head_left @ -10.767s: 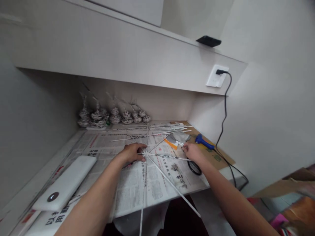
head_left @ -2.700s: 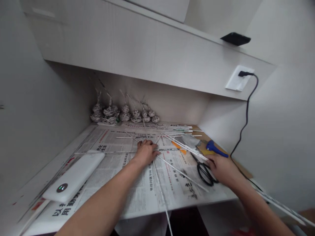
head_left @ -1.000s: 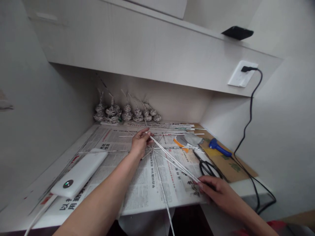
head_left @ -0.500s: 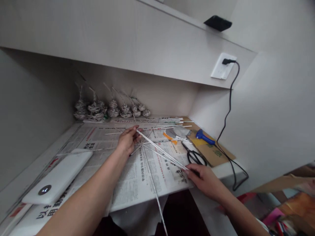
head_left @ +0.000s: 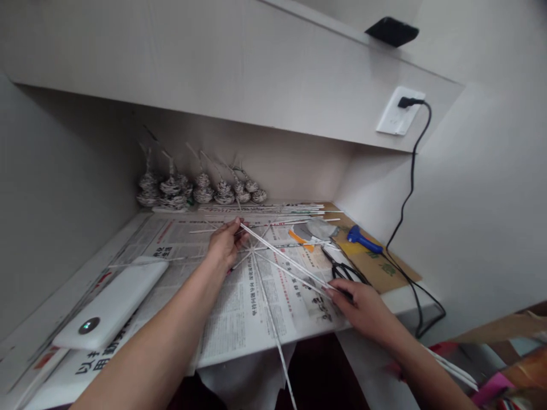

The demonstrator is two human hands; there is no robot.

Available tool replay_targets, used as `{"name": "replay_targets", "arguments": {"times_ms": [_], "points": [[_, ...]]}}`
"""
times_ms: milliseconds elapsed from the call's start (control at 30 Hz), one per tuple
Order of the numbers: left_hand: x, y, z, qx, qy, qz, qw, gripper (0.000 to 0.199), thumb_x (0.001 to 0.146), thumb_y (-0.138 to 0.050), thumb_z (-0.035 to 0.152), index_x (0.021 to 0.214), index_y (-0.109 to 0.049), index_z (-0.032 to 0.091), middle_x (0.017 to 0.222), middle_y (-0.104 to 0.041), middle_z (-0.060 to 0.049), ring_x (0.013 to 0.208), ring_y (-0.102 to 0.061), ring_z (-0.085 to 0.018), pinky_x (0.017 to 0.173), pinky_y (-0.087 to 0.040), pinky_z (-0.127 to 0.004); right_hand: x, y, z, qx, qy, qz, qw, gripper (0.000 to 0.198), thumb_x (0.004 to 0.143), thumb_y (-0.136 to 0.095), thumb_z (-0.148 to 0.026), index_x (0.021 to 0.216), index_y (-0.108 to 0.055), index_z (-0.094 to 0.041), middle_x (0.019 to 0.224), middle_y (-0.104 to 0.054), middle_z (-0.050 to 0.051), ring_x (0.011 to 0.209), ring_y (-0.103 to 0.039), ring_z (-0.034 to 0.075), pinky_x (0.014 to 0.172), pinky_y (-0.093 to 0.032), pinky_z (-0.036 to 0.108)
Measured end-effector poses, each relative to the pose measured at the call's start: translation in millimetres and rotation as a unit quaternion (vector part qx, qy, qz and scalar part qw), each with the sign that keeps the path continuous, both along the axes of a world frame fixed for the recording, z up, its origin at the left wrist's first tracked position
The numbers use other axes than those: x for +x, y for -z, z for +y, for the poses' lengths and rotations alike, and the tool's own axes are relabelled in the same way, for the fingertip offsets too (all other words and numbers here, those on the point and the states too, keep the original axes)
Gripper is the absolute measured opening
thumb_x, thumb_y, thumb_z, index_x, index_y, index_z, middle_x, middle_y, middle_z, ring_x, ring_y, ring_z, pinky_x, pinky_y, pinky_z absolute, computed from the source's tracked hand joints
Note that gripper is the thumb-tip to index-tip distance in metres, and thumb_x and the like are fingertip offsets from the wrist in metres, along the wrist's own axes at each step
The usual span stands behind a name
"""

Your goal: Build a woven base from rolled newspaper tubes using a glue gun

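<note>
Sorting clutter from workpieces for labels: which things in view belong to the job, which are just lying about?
Job, judging by contact and closeness:
- paper sticks, held by left hand and right hand
- star of crossed sticks
- likely scissors and blue glue gun, unheld

Probably lying about:
- white power bank
- black phone-like slab
- coiled gourd shapes

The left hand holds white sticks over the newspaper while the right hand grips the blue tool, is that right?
Not quite: the head view shows the right hand gripping the white sticks too, while the blue tool lies on the cardboard. The left hand does hold them over the newspaper.
</note>
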State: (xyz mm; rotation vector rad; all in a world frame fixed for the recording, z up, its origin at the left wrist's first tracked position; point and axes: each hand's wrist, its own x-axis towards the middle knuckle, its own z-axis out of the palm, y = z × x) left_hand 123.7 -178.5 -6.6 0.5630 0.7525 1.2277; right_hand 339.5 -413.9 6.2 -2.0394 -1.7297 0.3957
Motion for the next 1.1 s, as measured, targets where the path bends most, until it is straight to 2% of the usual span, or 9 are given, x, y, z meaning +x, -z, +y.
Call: {"name": "replay_targets", "arguments": {"times_ms": [200, 367, 533, 700, 867, 1100], "points": [[1, -0.6, -2, -0.004, 0.014, -0.003, 1.000, 0.008, 0.084, -0.057, 0.012, 0.077, -0.061, 0.011, 0.072, -0.066, -0.004, 0.055, -0.062, -0.009, 0.045, -0.051, -0.017, -5, 0, 2, 0.001, -0.005, 0.005, 1.000, 0.031, 0.090, -0.042, -0.041, 0.075, -0.061, -0.020, 0.064, -0.058, -0.001, 0.060, -0.050, 0.014, 0.055, -0.033, 0.026], [2, -0.1, -4, 0.003, 0.030, -0.020, 0.999, 0.013, 0.087, -0.051, 0.012, 0.077, -0.059, 0.011, 0.073, -0.066, -0.006, 0.061, -0.067, -0.013, 0.049, -0.055, -0.018, -10, -1, -1, -0.013, -0.010, 0.037, 0.999, 0.031, 0.090, -0.044, -0.041, 0.075, -0.061, -0.019, 0.064, -0.057, 0.000, 0.061, -0.049, 0.013, 0.055, -0.033, 0.025], [4, 2.3, -3, 0.009, 0.038, -0.049, 0.998, 0.011, 0.086, -0.052, 0.008, 0.079, -0.060, 0.010, 0.075, -0.067, -0.007, 0.065, -0.068, -0.013, 0.055, -0.058, -0.019, -17, 4, -4, -0.016, -0.016, 0.049, 0.999, 0.034, 0.091, -0.042, -0.042, 0.070, -0.056, -0.018, 0.061, -0.053, -0.001, 0.059, -0.046, 0.012, 0.054, -0.032, 0.023], [7, 0.3, -6, 0.004, 0.044, -0.048, 0.998, 0.012, 0.085, -0.054, 0.006, 0.076, -0.061, 0.009, 0.074, -0.067, -0.007, 0.064, -0.068, -0.012, 0.054, -0.057, -0.016, -21, 11, -5, -0.021, -0.027, 0.054, 0.998, 0.037, 0.091, -0.042, -0.045, 0.067, -0.053, -0.018, 0.061, -0.050, -0.002, 0.060, -0.044, 0.012, 0.055, -0.032, 0.023], [8, -0.9, -9, 0.001, 0.080, -0.047, 0.996, 0.011, 0.084, -0.053, 0.005, 0.077, -0.061, 0.008, 0.072, -0.066, -0.007, 0.064, -0.068, -0.013, 0.054, -0.057, -0.016, -22, 13, -5, -0.038, -0.024, 0.115, 0.992, 0.034, 0.090, -0.044, -0.046, 0.078, -0.059, -0.019, 0.066, -0.055, -0.001, 0.062, -0.049, 0.012, 0.055, -0.034, 0.023], [9, 0.0, -14, -0.003, 0.135, -0.030, 0.990, 0.007, 0.084, -0.056, 0.011, 0.086, -0.063, 0.009, 0.083, -0.068, -0.010, 0.070, -0.071, -0.019, 0.056, -0.059, -0.022, -16, 12, 1, -0.044, -0.009, 0.162, 0.986, 0.031, 0.088, -0.046, -0.045, 0.089, -0.062, -0.019, 0.067, -0.057, -0.001, 0.058, -0.052, 0.012, 0.053, -0.039, 0.023]]}}
